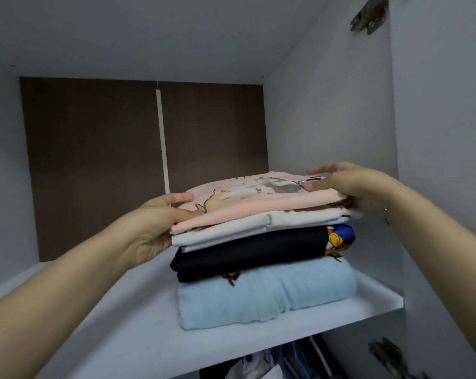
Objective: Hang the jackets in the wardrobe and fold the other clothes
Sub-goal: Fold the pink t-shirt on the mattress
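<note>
A stack of folded clothes stands on the white wardrobe shelf (138, 318). At the bottom lies a light blue garment (267, 296), above it a black one (247, 253), then a white one (231, 231). On top is a folded pink shirt (258, 201) with a printed picture. My left hand (154, 228) grips the left edge of the pink and white layers, thumb on top. My right hand (349, 187) holds the pink shirt's right end, thumb on top and fingers under it.
The shelf sits in an open wardrobe with a dark brown back panel (94, 165) and a grey right wall (330, 119). Door hinges (368, 15) show on the right. Hanging clothes (272, 362) are visible below the shelf. Bare shelf lies left of the stack.
</note>
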A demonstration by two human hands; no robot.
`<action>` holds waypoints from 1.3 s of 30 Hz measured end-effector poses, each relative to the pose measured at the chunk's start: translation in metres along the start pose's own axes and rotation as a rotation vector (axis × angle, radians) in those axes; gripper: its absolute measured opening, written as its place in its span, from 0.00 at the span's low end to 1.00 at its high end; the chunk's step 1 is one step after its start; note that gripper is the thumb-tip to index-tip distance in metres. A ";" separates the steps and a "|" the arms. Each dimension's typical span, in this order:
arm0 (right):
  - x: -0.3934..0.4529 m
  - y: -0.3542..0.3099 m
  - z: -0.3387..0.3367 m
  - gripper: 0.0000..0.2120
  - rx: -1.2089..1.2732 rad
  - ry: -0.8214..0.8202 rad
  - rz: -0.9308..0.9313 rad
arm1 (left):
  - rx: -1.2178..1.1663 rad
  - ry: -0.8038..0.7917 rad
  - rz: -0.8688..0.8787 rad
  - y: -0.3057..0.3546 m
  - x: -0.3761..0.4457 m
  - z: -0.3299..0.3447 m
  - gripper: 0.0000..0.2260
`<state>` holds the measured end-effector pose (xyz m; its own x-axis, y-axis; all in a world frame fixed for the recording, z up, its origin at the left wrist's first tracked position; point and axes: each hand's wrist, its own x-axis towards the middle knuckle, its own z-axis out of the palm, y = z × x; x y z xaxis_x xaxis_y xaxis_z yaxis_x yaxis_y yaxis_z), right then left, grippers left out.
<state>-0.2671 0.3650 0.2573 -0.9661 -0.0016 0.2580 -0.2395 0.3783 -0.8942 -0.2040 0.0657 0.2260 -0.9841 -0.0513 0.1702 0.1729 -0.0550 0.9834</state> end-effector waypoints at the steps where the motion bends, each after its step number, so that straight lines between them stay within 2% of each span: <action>1: 0.000 0.002 -0.002 0.22 0.064 0.004 0.005 | -0.012 0.010 0.000 -0.001 -0.002 0.000 0.20; 5: -0.008 0.015 -0.010 0.18 0.004 -0.023 0.022 | -0.004 -0.015 -0.012 -0.007 -0.013 -0.008 0.17; 7: -0.020 0.015 -0.014 0.15 -0.128 0.005 0.023 | 0.125 -0.019 0.008 -0.006 -0.015 -0.013 0.14; 11: -0.019 -0.007 -0.017 0.13 -0.600 0.290 -0.179 | 0.865 0.120 0.241 0.020 0.003 -0.020 0.06; 13: -0.008 -0.029 -0.006 0.16 -0.736 0.293 -0.348 | 0.990 0.097 0.362 0.042 0.018 -0.002 0.10; 15: 0.001 -0.052 0.013 0.20 -0.735 0.098 -0.398 | 1.037 -0.030 0.368 0.056 0.034 0.027 0.16; 17: 0.012 -0.064 0.034 0.23 -0.726 -0.151 -0.319 | 1.079 -0.157 0.301 0.054 0.054 0.049 0.20; 19: 0.027 -0.057 0.049 0.28 -0.788 -0.296 -0.179 | 1.166 -0.198 0.111 0.042 0.071 0.059 0.25; 22: 0.046 -0.025 0.061 0.36 -0.754 -0.332 0.119 | 1.155 -0.226 -0.168 0.019 0.083 0.055 0.32; 25: 0.052 -0.007 0.066 0.43 -0.641 -0.300 0.255 | 1.075 -0.224 -0.242 0.013 0.081 0.052 0.32; 30: 0.031 -0.012 0.061 0.41 -0.628 -0.285 0.189 | 0.979 -0.234 -0.135 0.010 0.062 0.045 0.32; 35: -0.023 -0.011 0.043 0.38 -0.697 -0.292 0.040 | 0.928 -0.374 0.013 0.011 0.021 0.020 0.29; 37: -0.048 -0.011 0.037 0.36 -0.719 -0.261 0.028 | 1.015 -0.309 0.095 0.013 0.002 0.015 0.29; 39: -0.077 -0.012 0.031 0.34 -0.741 -0.161 0.009 | 1.138 -0.186 0.306 0.014 -0.020 0.017 0.26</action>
<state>-0.1928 0.3324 0.2369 -0.9835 -0.1089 0.1445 -0.1588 0.9020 -0.4015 -0.1829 0.0826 0.2369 -0.9155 0.2418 0.3215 0.3577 0.8550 0.3755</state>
